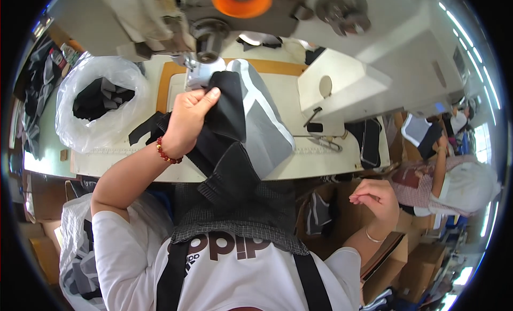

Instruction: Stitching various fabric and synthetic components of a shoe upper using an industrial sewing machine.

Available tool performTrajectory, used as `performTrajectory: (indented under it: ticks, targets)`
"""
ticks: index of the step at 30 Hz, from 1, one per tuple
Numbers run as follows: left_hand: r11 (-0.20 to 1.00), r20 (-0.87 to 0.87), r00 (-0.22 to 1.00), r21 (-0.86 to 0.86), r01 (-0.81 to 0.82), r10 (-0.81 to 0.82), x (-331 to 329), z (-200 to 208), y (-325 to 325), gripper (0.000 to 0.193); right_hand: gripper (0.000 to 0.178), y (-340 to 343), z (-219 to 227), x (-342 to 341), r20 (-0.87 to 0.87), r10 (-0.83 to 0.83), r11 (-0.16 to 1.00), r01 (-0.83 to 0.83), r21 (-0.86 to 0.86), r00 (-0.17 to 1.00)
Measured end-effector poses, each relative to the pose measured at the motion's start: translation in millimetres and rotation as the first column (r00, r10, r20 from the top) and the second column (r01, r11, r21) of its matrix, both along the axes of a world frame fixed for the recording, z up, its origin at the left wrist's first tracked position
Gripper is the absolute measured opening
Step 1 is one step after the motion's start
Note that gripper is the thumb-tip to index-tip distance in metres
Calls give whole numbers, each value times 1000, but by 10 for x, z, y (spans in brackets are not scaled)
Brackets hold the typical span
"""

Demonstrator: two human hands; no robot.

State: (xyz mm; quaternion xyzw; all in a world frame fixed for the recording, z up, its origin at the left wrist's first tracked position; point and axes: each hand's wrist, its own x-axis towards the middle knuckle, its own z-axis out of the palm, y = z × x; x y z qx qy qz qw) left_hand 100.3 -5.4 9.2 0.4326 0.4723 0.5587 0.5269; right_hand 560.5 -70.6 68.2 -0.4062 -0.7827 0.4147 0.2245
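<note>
My left hand (188,117), wearing a red bead bracelet, is closed on the edge of a black fabric piece (228,110), thumb on top. Beneath and beside it lies a grey fabric panel (267,132) with a white stripe, flat on the sewing machine's table (115,164). Black ribbed fabric (227,174) hangs from the same pile over the front edge onto my dark apron (235,209). The sewing machine's head (206,49) stands just beyond the left hand. Off the table to the right, my right hand (377,197) hovers with loosely bent fingers, holding nothing visible.
A clear plastic bag (67,110) of dark fabric pieces stands at the left. Scissors (326,144) and a black fabric piece (370,143) lie at the table's right. Cardboard boxes (382,273) stand low on the right. Another person (446,185) holds fabric there.
</note>
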Motion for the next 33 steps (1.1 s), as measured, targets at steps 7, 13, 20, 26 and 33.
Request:
performTrajectory:
  ticks: [7,13,20,26,33]
  targets:
    - [1000,-50,999,6,-20,20,29,-75,2,29,29,-13,-994,350,106,-27,888,72,-454,994]
    - [999,-20,999,19,-30,30,20,-125,72,26,32,-202,-1704,692,256,-448,699,514,-497,857]
    - [996,172,985,-82,30,-15,118,71,91,23,14,-100,-1342,-64,248,-723,585,379,717,645]
    - [992,372,925,-64,110,-79,195,172,136,26,27,700,-1370,-636,221,-582,499,130,857,783]
    - [984,494,866,-95,148,-83,128,195,182,26,12,697,-1416,-604,167,-517,646,254,720,840]
